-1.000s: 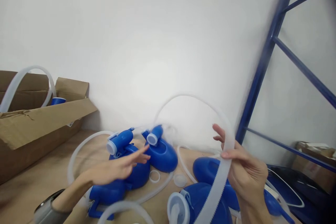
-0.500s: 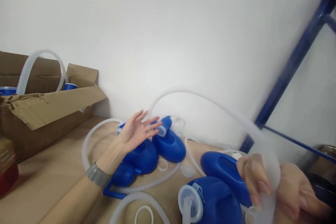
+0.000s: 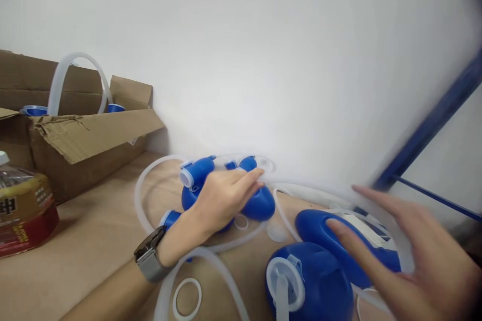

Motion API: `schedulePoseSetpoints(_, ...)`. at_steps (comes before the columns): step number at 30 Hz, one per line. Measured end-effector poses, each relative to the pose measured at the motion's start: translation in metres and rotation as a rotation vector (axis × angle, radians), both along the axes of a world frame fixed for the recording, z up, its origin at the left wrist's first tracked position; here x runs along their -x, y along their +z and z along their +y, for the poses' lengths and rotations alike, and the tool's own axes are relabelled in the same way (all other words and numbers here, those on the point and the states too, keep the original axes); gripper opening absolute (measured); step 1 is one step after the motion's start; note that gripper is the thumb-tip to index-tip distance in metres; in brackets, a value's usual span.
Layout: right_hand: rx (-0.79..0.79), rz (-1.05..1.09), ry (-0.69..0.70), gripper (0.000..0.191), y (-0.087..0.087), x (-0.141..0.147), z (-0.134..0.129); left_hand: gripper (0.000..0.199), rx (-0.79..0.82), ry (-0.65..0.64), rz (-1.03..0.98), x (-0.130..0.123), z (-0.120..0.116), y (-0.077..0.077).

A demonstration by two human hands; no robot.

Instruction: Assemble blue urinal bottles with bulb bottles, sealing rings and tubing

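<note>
A translucent plastic hose [image 3: 320, 181], smeared by motion, spans the gap between my two hands. My left hand [image 3: 226, 193], with a watch on its wrist, is turned back-up over the blue plastic bottles, its fingers closed around the hose's left part. My right hand [image 3: 422, 256] is at the right with thumb and forefinger spread wide; the hose lies loosely against its palm. Below the right hand lies a blue bottle [image 3: 320, 228] with a grip recess. A blue bottle [image 3: 320, 286] nearer me has a white cap ring and a hose in its mouth.
At left stands an open cardboard box [image 3: 94, 130] with blue bottles and a hose inside. A labelled plastic jar [image 3: 26, 210] is at the left edge. White rings [image 3: 187, 298] and looped hoses lie on the brown table [image 3: 94, 241]. A blue metal frame [image 3: 433, 125] rises at right.
My left hand has turned from an open palm to back-up and closed on the hose. My right hand has loosened and spread its fingers. The hose's high arc has dropped lower; the view has shifted.
</note>
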State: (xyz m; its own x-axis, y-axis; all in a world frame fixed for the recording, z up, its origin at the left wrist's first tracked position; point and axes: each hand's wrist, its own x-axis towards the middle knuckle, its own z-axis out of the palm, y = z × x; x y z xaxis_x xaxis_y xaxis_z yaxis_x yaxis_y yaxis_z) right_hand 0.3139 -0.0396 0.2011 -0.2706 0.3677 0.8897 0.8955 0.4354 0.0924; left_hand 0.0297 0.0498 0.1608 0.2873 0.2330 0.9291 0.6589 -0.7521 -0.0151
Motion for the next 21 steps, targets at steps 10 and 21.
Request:
schedulePoseSetpoints(10, -0.04, -0.219, 0.066, 0.031, -0.016, 0.066, 0.025, 0.021, -0.168, 0.084, -0.021, -0.016, -0.035, 0.008)
schedulePoseSetpoints(21, -0.095, -0.21, -0.119, 0.046, -0.004, 0.028, 0.022, 0.027, 0.603, 0.214, 0.347, 0.029, -0.031, 0.032)
